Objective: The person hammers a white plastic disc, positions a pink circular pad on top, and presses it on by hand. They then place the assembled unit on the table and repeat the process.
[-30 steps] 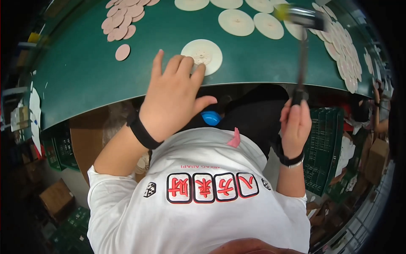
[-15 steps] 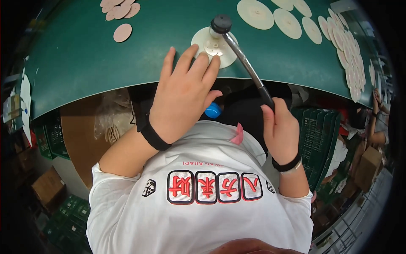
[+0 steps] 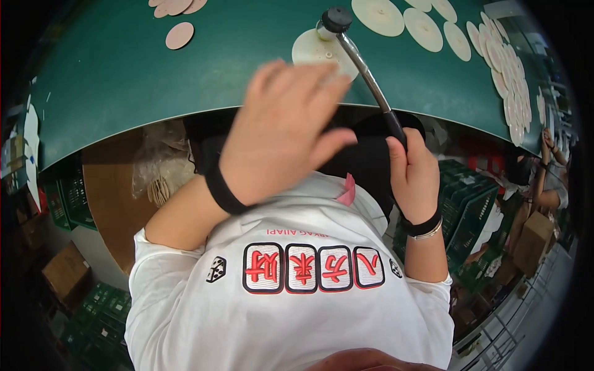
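Note:
My right hand (image 3: 414,176) is closed round the black grip of a mallet (image 3: 365,71). The mallet has a metal shaft and a round black-capped head, which lies over the far edge of a pale cream disc (image 3: 307,51) on the table; whether they touch I cannot tell. Small holes and a raised spot mark the disc's middle. My left hand (image 3: 278,127), blurred by motion, holds nothing visible, its thumb stretched away from the fingers. Its fingertips overlap the disc's near edge in the picture; contact is unclear.
Several cream discs (image 3: 424,29) lie at the far right, beside a long overlapping row of discs (image 3: 510,80). A pink disc (image 3: 179,36) lies at the left of the green table (image 3: 136,86). Green crates (image 3: 467,204) stand below on the right. Another person's arm (image 3: 546,167) shows at the right rim.
My left hand has shifted right and its fingers have blurred; it now hides the blue thing seen beside it. The disc and mallet head sit slightly farther right and up in the picture.

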Tool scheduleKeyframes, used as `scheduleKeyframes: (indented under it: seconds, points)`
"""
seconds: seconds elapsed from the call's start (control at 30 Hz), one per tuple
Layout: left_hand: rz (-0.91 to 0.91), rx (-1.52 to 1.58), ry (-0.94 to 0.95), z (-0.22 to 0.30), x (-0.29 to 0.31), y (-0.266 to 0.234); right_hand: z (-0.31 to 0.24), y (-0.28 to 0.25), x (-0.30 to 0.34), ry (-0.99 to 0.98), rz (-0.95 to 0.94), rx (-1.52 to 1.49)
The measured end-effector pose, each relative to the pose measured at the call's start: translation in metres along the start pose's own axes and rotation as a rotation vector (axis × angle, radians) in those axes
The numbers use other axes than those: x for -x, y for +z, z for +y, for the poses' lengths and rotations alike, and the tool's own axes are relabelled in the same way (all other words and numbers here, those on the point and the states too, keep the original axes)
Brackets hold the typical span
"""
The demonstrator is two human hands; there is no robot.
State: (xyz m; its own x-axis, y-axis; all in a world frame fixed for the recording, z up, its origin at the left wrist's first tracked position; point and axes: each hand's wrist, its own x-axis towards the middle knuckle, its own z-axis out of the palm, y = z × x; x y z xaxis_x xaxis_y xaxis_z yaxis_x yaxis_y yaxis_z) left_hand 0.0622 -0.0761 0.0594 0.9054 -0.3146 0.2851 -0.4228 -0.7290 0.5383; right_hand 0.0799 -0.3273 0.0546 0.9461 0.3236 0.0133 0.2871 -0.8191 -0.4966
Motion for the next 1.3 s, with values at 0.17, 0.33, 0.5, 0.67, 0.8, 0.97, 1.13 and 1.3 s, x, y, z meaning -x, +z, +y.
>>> scheduleKeyframes:
  seconds: [0.17,0.33,0.5,0.67,0.8,0.97,1.13,1.3]
  points:
    - [0.044,-0.342,-0.041,-0.023,-0.006,-0.005,-0.003,-0.015,0.014,-0.008,0.14,-0.149]
    - [0.011,-0.339,-0.054,-0.026,-0.003,-0.001,0.011,0.003,0.015,-0.035,0.154,-0.032]
    - [0.051,-0.36,-0.024,-0.028,0.0,0.002,0.007,0.002,0.018,-0.045,0.132,0.03]
    - [0.058,-0.307,-0.022,-0.018,0.004,0.003,0.013,0.012,0.022,-0.01,0.101,0.066]
    - [0.048,-0.137,0.034,-0.007,0.009,0.007,0.013,0.006,0.011,-0.007,0.005,0.057]
    - [0.086,-0.16,0.067,-0.022,-0.007,-0.002,0.011,-0.011,0.008,0.005,-0.038,-0.067]
    - [0.044,-0.388,0.049,-0.028,-0.011,0.0,0.007,-0.006,0.029,-0.086,0.254,-0.112]
    - [0.027,-0.414,0.031,-0.027,-0.009,0.002,0.008,0.003,0.033,-0.014,0.087,0.12]
